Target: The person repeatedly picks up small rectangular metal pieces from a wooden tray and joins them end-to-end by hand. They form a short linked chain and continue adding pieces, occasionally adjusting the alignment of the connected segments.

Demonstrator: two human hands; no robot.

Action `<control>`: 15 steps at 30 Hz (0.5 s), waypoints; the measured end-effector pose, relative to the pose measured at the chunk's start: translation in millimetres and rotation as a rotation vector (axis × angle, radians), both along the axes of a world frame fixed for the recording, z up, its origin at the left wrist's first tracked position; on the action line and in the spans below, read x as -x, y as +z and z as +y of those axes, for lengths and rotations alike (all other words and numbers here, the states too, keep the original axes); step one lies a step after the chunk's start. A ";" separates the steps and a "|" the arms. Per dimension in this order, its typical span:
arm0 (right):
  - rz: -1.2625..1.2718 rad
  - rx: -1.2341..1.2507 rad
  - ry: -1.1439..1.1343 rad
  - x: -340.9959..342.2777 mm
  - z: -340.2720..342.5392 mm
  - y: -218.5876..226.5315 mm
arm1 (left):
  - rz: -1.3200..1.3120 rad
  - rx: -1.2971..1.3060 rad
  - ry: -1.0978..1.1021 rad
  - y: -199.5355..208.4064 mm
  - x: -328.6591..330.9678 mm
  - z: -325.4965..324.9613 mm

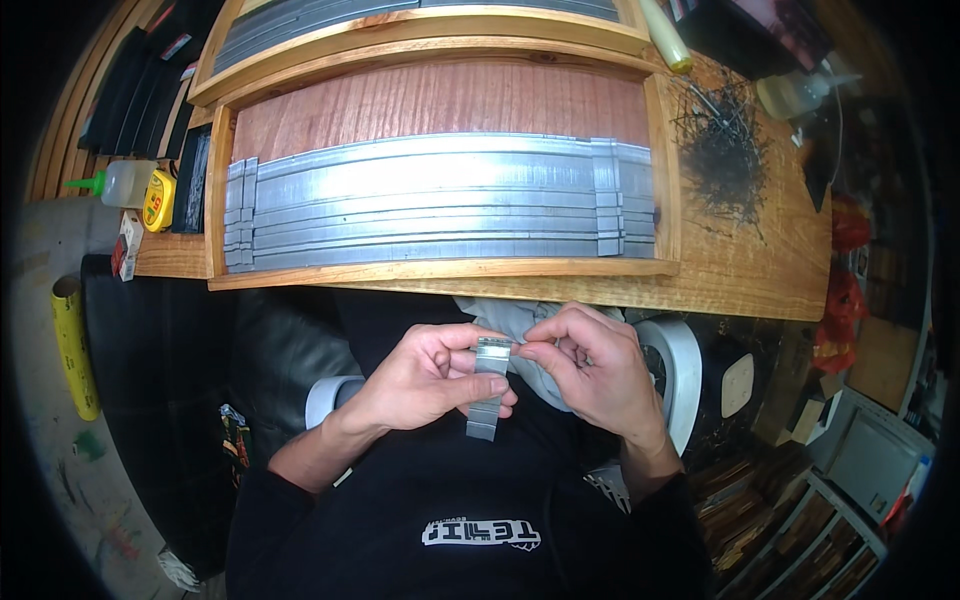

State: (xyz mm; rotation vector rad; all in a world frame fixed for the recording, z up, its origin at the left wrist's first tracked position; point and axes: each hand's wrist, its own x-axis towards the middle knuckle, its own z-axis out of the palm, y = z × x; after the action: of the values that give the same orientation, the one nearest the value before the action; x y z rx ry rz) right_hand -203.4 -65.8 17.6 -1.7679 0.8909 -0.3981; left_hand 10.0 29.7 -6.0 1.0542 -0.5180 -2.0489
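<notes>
My left hand (430,378) is closed around a short jointed strip of silvery metal segments (484,412), with the thumb pressed on its face. The strip stands roughly upright above my lap, and its lower end sticks out below the fingers. At its top end, my right hand (598,365) pinches thumb and forefinger together close beside the edge. Whatever sits in that pinch is too small to make out. Beyond both hands, a wooden tray (440,272) holds rows of long metal strips (420,205) with shorter pieces at both ends.
A tangle of thin dark pins (722,150) lies on the wooden table (765,275), right of the tray. Another tray (420,48) stands behind. At left are a green-tipped bottle (125,183) and a yellow tape measure (157,200). A white chair arm (684,375) flanks my right forearm.
</notes>
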 end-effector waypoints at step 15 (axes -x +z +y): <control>-0.136 -0.044 0.033 -7.5 -3.4 -13.3 | -0.044 0.031 -0.062 -3.3 4.4 -1.1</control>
State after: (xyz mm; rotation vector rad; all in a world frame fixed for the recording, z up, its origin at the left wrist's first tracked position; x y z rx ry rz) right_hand -195.9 -69.2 4.3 -1.6914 0.7681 -0.4684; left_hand 5.5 28.6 -9.3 1.0789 -0.6106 -2.0690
